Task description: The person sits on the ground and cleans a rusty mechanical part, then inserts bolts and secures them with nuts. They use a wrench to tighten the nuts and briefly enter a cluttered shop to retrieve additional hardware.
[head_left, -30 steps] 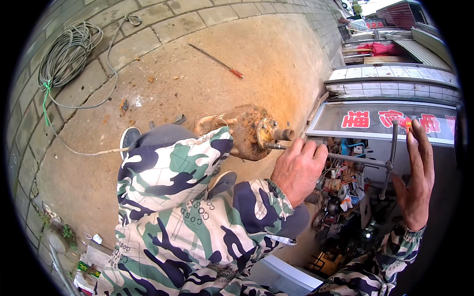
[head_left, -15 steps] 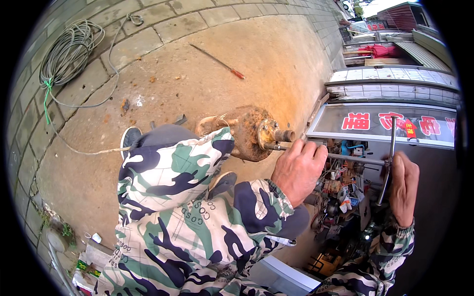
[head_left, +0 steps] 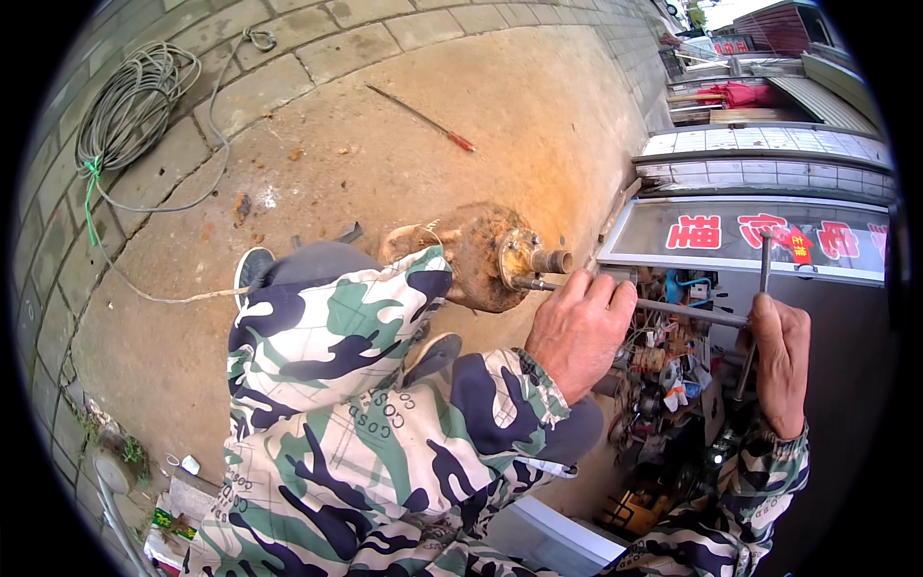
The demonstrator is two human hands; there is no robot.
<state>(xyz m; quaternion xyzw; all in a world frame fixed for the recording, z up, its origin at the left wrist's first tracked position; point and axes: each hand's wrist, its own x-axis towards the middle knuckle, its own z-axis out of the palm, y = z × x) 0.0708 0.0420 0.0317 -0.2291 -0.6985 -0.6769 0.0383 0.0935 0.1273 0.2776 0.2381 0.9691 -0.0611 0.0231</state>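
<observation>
My left hand point(head_left: 580, 335) is closed around the shaft of a long T-handle wrench point(head_left: 685, 313), close to its working end. That end meets the flange of a rusty, mud-caked pump point(head_left: 476, 255) lying on the ground. A short threaded outlet pipe point(head_left: 553, 261) sticks out of the same flange, just above the wrench's tip. My right hand point(head_left: 784, 358) grips the wrench at its far end, where the sliding crossbar point(head_left: 765, 264) passes through. The fastener under the wrench is too small to make out.
A screwdriver point(head_left: 452, 137) with a red handle lies on the concrete. Coiled grey cable point(head_left: 135, 106) rests on the paving at far left, its line running to my shoe point(head_left: 252, 267). Tools and parts crowd a doorway point(head_left: 663, 365) at right, below a glass door panel point(head_left: 731, 236).
My right hand has shifted slightly left and closed over the crossbar's joint. The left hand and the pump stay practically where they were.
</observation>
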